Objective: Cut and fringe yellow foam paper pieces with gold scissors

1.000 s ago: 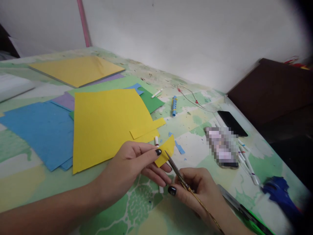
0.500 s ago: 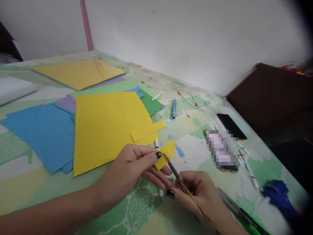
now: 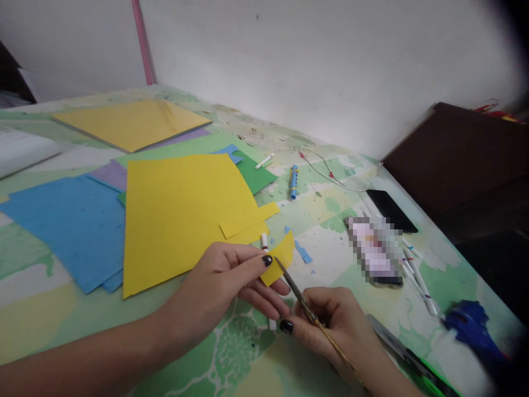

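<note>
Between thumb and fingers, my left hand (image 3: 235,275) pinches a small yellow paper piece (image 3: 285,251). My right hand (image 3: 334,325) is closed around a pair of scissors (image 3: 303,303) with a gold handle. The scissor blades lie against the lower right side of the paper piece, their tips near my left thumb. Behind my left hand is a white marker (image 3: 264,241), partly hidden by the fingers. A large yellow sheet (image 3: 185,215) lies to the left, with a yellow paper strip (image 3: 250,220) at its right edge.
Blue sheets (image 3: 70,226), a green sheet (image 3: 256,173) and a yellow pad (image 3: 136,124) lie farther back. A rolled blue paper (image 3: 293,182) stands off right. Two phones (image 3: 392,210), several markers (image 3: 419,281), a green-handled cutter (image 3: 413,358) and a blue tape dispenser (image 3: 471,325) are at right.
The hands, the scissors and the yellow paper piece have barely moved. The whole view has shifted very slightly.
</note>
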The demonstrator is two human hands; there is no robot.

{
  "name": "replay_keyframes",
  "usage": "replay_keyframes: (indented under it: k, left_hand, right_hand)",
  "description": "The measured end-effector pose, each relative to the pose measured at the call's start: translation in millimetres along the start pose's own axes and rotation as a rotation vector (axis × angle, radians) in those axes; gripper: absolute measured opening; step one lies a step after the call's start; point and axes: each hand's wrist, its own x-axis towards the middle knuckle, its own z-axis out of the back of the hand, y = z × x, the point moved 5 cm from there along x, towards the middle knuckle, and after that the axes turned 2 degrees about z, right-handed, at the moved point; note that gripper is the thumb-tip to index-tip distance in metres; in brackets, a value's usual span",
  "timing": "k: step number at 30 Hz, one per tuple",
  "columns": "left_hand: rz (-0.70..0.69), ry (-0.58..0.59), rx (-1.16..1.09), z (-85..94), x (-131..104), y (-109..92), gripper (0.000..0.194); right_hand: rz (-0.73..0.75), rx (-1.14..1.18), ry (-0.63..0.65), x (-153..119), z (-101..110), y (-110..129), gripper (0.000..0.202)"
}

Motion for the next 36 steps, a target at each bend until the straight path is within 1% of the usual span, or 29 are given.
replay_keyframes:
  k: [8, 13, 16, 23, 36]
  left_hand:
    - [-0.004, 0.001, -0.002, 1.8, 0.5, -0.2, 0.027]
    - [-0.01, 0.001, -0.016, 1.8, 0.8, -0.6, 0.025]
    - [-0.008, -0.005, -0.016, 2.1, 1.0, -0.5, 0.026]
    - [-0.003, -0.02, -0.024, 1.5, 1.8, -2.3, 0.026]
    - [0.011, -0.033, 0.003, -0.7, 0.4, -3.4, 0.028]
  right_hand:
    - [-0.043, 0.095, 0.041, -2.1, -2.9, 1.3, 0.044]
    - [-0.017, 0.205, 0.081, -6.5, -2.9, 6.9, 0.036]
    - [0.009, 0.201, 0.097, -6.7, -2.3, 8.5, 0.036]
    - [0.012, 0.173, 0.108, -4.8, -3.6, 5.5, 0.037]
    - [0.002, 0.064, 0.082, -2.7, -2.1, 0.7, 0.038]
